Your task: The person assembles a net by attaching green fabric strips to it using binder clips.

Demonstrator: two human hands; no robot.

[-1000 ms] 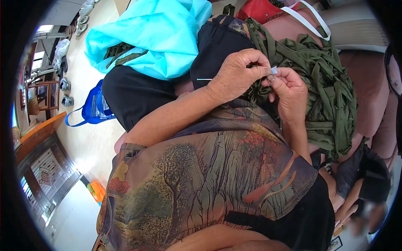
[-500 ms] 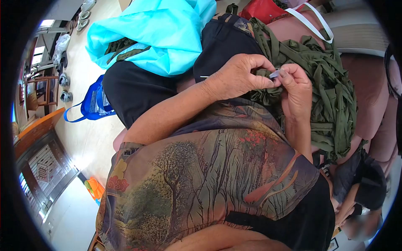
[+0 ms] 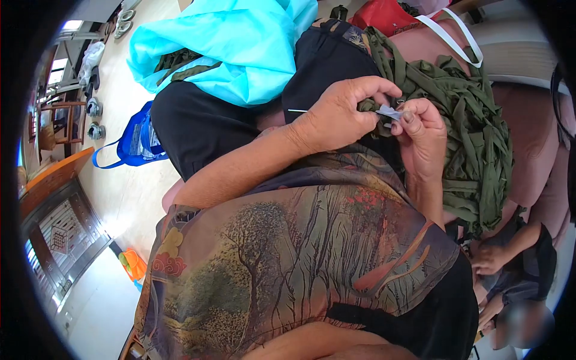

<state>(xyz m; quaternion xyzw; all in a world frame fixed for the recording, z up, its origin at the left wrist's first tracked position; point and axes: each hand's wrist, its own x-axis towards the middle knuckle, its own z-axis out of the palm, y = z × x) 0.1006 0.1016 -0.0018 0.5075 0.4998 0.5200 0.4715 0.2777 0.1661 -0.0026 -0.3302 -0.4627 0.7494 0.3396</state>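
Note:
My left hand [image 3: 339, 114] is closed, palm down, with its thumb and forefinger reaching toward my right hand. A thin rod [image 3: 297, 110] sticks out behind it near the wrist; the rest of the rod is hidden by the hand. Between the two hands shows a small pale lilac-white piece [image 3: 389, 112], like a tag or scrap, pinched by the thumb and fingertips of my right hand [image 3: 423, 129]. A bunched bit of dark green cloth lies by the left fingertips. Beside and beyond my right hand spreads a heap of dark green fabric strips [image 3: 474, 138].
A turquoise bag [image 3: 222, 54] with green cloth inside lies over my knees. On the floor stands a blue bag [image 3: 135, 141]. A red bag [image 3: 384, 17] and a white strap [image 3: 450, 33] are at upper right. Another person's hand [image 3: 489, 258] shows at lower right.
The pale piece shows more fully between my hands, and my left fingertips have shifted slightly left. The other person's arm at lower right has come up into view.

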